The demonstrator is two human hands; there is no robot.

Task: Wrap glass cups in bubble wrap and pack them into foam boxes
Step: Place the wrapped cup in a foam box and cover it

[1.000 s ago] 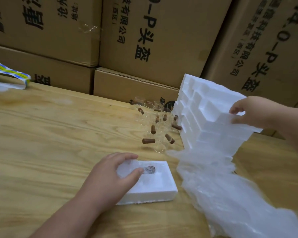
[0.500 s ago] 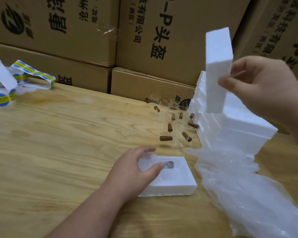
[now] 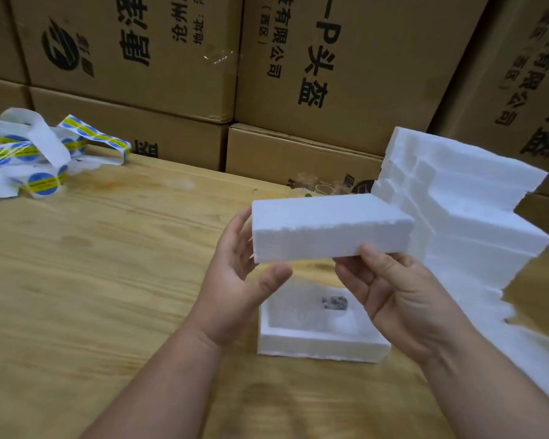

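The right hand (image 3: 403, 293) pinches the foam lid (image 3: 330, 229) at its near long edge, thumb on the side face and fingers underneath, while the left hand (image 3: 235, 280) cups the lid's nine o'clock end with fingers behind it and the thumb loose below, only partly closed round it. The lid is held flat in the air, straight above the open foam box (image 3: 320, 343), which sits on the wooden table (image 3: 92, 264) at six o'clock from the lid. Inside the box's hollow lies a pale, cloudy bundle with a dark patch showing through, most likely a wrapped cup (image 3: 333, 304), though the glass itself cannot be made out. So, as a judgement, this one cup seems wrapped and seated, and the step in hand is closing the box; lowering and seating the lid is still to do. At three o'clock stands a stack of foam pieces (image 3: 457, 210), and at twelve o'clock, just behind the lid, a few bare glass cups (image 3: 317, 185) peep out, so more wrapping and packing remains. The foam is white, matt and grainy, cut as squared blocks with ragged, crumbly break lines along some edges; it looks light and easily dented. A soft, translucent sheet of bubble wrap (image 3: 536, 359) trails off at four o'clock. At ten o'clock lies a tangle of sticker strips (image 3: 38, 153), glossy blue and yellow rounds on white backing. Cardboard cartons (image 3: 140, 74) wall the far side.
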